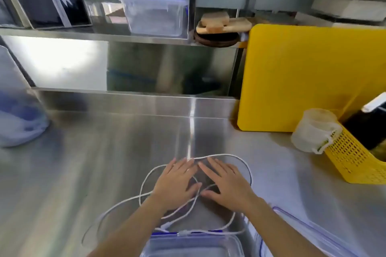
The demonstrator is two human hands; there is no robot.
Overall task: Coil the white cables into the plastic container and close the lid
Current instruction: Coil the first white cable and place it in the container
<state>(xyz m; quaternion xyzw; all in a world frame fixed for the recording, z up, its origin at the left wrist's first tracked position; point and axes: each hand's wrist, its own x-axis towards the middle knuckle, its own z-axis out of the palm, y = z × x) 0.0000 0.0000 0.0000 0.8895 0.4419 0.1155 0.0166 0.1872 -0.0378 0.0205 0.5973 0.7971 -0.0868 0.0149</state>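
Observation:
White cables (240, 157) lie in loose loops on the steel counter, spread from the left front to the middle. My left hand (177, 183) and my right hand (225, 183) rest flat on the loops with fingers spread, side by side, gripping nothing. A clear plastic container (192, 245) with blue clips stands open at the bottom edge, just below my wrists, and one cable end lies across its far rim. Its clear lid (309, 231) with blue trim lies on the counter to the right of my right forearm.
A yellow cutting board (302, 73) leans at the right back. In front of it sit a cloudy plastic cup (313, 129) and a yellow perforated basket (355, 156). A plastic bag (18, 123) sits at the left. A shelf (83, 33) above holds another clear container (154, 12).

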